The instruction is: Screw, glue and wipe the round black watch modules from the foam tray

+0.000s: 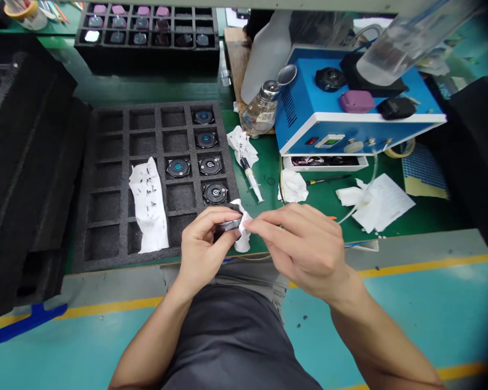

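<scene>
Between thumb and fingers, my left hand [203,246] grips a dark round watch case [229,224] with a metallic edge, partly covered by the fingers. My right hand [303,246] is closed in a pinch on a white tissue [243,241] that lies against the right side of the case. Just behind the hands, a black foam tray [124,189] holds several round watch cases [215,193] in its right columns. A white tissue strip [149,208] with dark smudges lies across the tray's middle.
Right of the tray lie a syringe [251,180] and a crumpled tissue [293,186]. A glass bottle [260,114] stands beside a blue machine [309,97], whose clear tube hangs down in front. Stacked black foam [28,162] rises at left; another foam tray [146,57] sits behind.
</scene>
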Action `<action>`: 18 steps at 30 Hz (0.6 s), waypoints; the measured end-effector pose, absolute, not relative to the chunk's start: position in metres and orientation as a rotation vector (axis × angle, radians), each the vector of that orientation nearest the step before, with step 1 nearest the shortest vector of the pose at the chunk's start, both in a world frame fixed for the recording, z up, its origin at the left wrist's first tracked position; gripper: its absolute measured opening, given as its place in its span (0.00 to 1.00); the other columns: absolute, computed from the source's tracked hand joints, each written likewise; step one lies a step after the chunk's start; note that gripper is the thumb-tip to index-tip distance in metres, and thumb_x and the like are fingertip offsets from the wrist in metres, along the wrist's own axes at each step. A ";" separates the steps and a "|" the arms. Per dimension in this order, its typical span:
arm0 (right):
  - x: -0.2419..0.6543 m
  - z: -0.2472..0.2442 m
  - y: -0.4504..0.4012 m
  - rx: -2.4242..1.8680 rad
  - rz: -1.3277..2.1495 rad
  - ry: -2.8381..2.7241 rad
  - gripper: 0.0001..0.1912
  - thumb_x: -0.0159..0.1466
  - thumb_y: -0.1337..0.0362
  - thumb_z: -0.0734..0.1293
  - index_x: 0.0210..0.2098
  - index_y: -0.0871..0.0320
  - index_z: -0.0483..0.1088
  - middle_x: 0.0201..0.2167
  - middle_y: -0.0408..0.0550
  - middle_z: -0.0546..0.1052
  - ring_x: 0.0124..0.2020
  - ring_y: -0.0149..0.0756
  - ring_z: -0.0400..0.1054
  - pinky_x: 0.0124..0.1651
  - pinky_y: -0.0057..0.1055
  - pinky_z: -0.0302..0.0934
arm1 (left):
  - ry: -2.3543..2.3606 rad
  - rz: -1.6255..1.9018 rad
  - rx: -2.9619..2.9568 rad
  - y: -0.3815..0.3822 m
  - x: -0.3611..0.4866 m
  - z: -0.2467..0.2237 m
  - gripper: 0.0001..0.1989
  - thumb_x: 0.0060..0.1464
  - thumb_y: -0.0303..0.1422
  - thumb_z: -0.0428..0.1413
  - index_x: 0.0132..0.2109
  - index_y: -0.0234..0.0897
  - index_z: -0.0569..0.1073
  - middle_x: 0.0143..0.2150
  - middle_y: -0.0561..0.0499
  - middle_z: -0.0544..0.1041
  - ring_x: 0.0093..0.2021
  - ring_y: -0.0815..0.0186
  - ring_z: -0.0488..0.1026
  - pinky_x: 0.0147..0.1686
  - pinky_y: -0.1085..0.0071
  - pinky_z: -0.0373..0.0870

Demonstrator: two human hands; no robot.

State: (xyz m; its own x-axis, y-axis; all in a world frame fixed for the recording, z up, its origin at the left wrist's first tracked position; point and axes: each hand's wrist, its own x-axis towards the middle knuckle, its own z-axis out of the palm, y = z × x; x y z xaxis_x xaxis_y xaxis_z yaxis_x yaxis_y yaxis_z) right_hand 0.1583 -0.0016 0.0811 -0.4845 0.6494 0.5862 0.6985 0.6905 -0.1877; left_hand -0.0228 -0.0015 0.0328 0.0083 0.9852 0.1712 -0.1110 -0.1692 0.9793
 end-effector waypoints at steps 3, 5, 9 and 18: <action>0.159 0.083 -0.002 -1.036 -0.110 -2.299 0.13 0.65 0.78 0.67 0.43 0.58 0.79 0.34 0.45 0.83 0.32 0.33 0.72 0.34 0.33 0.60 | 1.024 1.370 1.285 -0.002 -0.023 0.030 0.12 0.52 0.22 0.64 0.41 0.42 0.84 0.42 0.47 0.83 0.45 0.63 0.79 0.44 0.69 0.76; 0.159 0.083 -0.002 -1.041 -0.133 -2.319 0.12 0.65 0.77 0.67 0.43 0.57 0.78 0.34 0.45 0.83 0.32 0.33 0.72 0.34 0.33 0.59 | 1.024 1.372 1.297 -0.002 -0.023 0.029 0.13 0.53 0.21 0.64 0.42 0.42 0.85 0.42 0.48 0.83 0.45 0.64 0.79 0.44 0.70 0.75; 0.161 0.085 -0.003 -1.060 -0.181 -2.349 0.11 0.66 0.76 0.67 0.43 0.56 0.78 0.34 0.45 0.83 0.32 0.33 0.71 0.33 0.34 0.56 | 1.041 1.367 1.309 -0.002 -0.022 0.030 0.13 0.53 0.21 0.64 0.42 0.43 0.85 0.41 0.48 0.83 0.43 0.64 0.79 0.44 0.70 0.76; 0.163 0.085 -0.004 -1.068 -0.211 -2.362 0.12 0.66 0.77 0.67 0.44 0.57 0.76 0.34 0.45 0.83 0.31 0.32 0.71 0.33 0.33 0.55 | 1.051 1.346 1.319 -0.002 -0.022 0.031 0.14 0.53 0.22 0.64 0.43 0.45 0.86 0.42 0.48 0.83 0.43 0.64 0.79 0.44 0.69 0.76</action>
